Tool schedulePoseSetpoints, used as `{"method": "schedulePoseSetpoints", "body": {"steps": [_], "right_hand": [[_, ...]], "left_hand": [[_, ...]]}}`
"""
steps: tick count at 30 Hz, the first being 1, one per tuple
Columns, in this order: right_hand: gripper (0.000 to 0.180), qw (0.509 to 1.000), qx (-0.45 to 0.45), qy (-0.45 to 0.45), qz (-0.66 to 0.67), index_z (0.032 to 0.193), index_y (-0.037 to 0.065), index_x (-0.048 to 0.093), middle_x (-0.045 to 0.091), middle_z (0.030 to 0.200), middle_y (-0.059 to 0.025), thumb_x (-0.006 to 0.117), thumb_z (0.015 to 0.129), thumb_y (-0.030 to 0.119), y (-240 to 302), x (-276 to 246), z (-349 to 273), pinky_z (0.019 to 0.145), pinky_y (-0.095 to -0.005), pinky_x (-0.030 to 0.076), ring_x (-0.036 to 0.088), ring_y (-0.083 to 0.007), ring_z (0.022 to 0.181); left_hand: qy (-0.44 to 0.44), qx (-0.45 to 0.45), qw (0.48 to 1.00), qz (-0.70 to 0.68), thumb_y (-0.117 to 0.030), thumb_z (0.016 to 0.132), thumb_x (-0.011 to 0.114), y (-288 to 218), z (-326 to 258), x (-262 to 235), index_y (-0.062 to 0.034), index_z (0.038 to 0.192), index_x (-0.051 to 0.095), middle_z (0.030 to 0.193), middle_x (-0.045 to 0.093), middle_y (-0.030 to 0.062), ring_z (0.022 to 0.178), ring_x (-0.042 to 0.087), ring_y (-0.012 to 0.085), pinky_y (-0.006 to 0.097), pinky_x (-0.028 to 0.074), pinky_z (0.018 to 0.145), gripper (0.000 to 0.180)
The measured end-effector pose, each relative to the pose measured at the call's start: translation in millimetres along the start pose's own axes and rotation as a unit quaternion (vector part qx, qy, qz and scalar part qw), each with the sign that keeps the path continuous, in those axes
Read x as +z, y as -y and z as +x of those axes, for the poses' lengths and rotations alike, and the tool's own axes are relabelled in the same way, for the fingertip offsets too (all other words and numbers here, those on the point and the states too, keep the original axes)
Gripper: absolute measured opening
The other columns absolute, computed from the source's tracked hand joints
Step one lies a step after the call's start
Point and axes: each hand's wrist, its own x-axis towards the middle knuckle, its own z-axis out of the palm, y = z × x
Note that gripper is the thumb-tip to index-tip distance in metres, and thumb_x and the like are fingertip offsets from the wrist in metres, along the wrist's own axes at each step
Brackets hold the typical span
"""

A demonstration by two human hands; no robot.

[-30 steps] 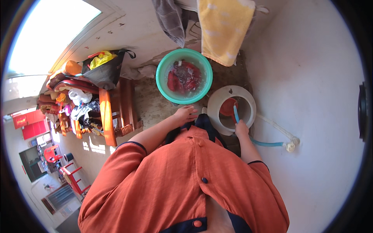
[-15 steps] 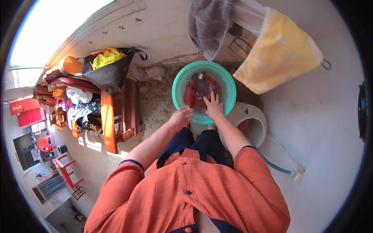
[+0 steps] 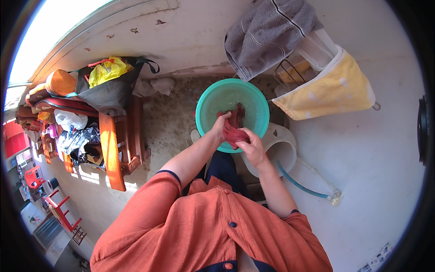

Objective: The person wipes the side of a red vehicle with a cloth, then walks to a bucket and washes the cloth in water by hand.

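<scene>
Left hand (image 3: 218, 128): clamped on the red cloth (image 3: 235, 134).
Right hand (image 3: 254, 150): clamped on the cloth's near end, close to the basin's near rim.
Red cloth: bunched between both hands, over the near part of the basin; could be dropped if the wet grip is loosened.
Green basin (image 3: 202, 119): set on the floor (image 3: 170, 115); could be tipped if its rim is leaned on.
Floor: could be wetted if water is squeezed out past the rim.
White tub (image 3: 286, 136): placed beside the basin, right.
Yellow towel (image 3: 333, 90): hung beyond, could be splashed by a hard shake.
</scene>
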Motion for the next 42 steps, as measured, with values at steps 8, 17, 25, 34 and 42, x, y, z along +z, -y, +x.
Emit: {"method": "schedulePoseSetpoints", "body": {"steps": [8, 17, 25, 34, 42], "right_hand": [[0.032, 0.900, -0.087, -0.214, -0.370, 0.097, 0.002, 0.061, 0.064, 0.092, -0.0210, 0.055, 0.090, 0.033, -93, -3, 81, 0.075, -0.0466, 0.047, 0.060, -0.0412, 0.084], [0.037, 0.871, 0.102, -0.241, -0.416, 0.130, 0.016, 0.041, 0.058, 0.111, -0.0233, 0.045, 0.095, 0.026, -136, -68, 128, 0.079, -0.0493, 0.047, 0.058, -0.0437, 0.095], [0.058, 0.851, 0.151, -0.106, -0.491, 0.136, 0.015, 0.043, 0.046, 0.134, -0.0219, 0.055, 0.081, 0.006, -154, -43, 112, 0.095, -0.0437, 0.044, 0.050, -0.0397, 0.117], [0.027, 0.993, 0.097, -0.013, -0.060, 0.102, 0.002, 0.064, 0.069, 0.092, -0.0130, 0.049, 0.080, 0.000, -28, -5, 49, 0.077, -0.0319, 0.052, 0.066, -0.0211, 0.086], [0.027, 0.962, -0.004, -0.120, -0.247, 0.099, 0.010, 0.058, 0.066, 0.089, -0.0172, 0.063, 0.084, 0.031, -49, 17, 64, 0.071, -0.0454, 0.050, 0.064, -0.0374, 0.083]], "left_hand": [[-0.060, 0.045, 0.996, 0.052, -0.008, 0.090, 0.039, 11, 7, 4, -0.0082, 0.115, 0.056, 0.103, 0.063, 0.0099, 0.086, 0.063, 0.0255, 0.039, 0.053, 0.073, 0.030], [-0.163, 0.108, 0.928, 0.318, -0.035, 0.091, 0.051, -10, -44, 65, -0.0134, 0.141, 0.031, 0.138, 0.044, 0.0111, 0.124, 0.045, 0.0308, 0.052, 0.036, 0.099, 0.058], [-0.291, 0.032, 0.921, 0.259, -0.051, 0.087, 0.053, 2, -32, 33, -0.0205, 0.150, 0.007, 0.154, 0.018, 0.0100, 0.138, 0.025, 0.0334, 0.061, 0.022, 0.105, 0.084], [-0.055, 0.169, 0.981, 0.083, -0.062, 0.085, 0.052, -9, 14, 19, -0.0161, 0.112, 0.063, 0.105, 0.066, 0.0081, 0.094, 0.061, 0.0201, 0.040, 0.048, 0.084, 0.054], [0.072, 0.214, 0.971, -0.083, -0.036, 0.091, 0.056, 9, 41, -37, -0.0137, 0.116, 0.056, 0.108, 0.061, 0.0066, 0.089, 0.059, 0.0209, 0.034, 0.051, 0.070, 0.034]]}}
